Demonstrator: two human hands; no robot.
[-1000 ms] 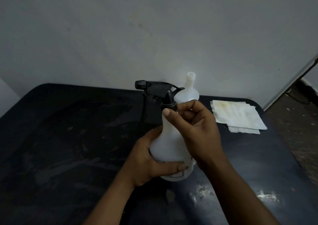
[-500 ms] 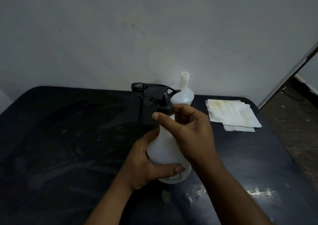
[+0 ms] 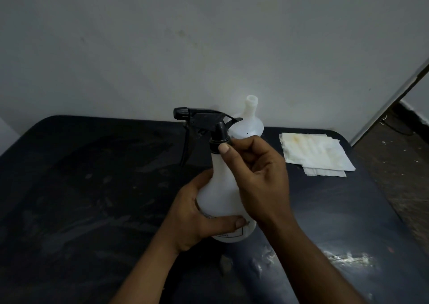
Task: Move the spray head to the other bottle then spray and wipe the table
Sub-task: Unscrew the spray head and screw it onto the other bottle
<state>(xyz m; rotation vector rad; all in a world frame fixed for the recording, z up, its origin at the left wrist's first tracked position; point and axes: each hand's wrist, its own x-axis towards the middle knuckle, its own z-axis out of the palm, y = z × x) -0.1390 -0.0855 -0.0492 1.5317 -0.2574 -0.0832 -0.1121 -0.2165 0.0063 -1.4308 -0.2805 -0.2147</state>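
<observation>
Now, step: spray head (image 3: 210,122) sits on near bottle (image 3: 220,187), likely being screwed tight, could be unscrewing.
Left hand (image 3: 197,213): clamped round near bottle's lower body, steadying it on table (image 3: 81,187) against the twist.
Right hand (image 3: 257,176): fingertips (image 3: 224,149) pinched on black collar below spray head.
Other bottle (image 3: 249,122): just behind near bottle, neck open, no cap.
Wipes (image 3: 315,152): folded, right of near bottle, stained, waiting for wiping.
Label: printed outline low on near bottle, text unreadable.

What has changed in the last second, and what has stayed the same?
Little: the right hand shifted its fingers slightly on the collar of the spray head. The left hand still holds the bottle. The open bottle and cloths stayed put.
</observation>
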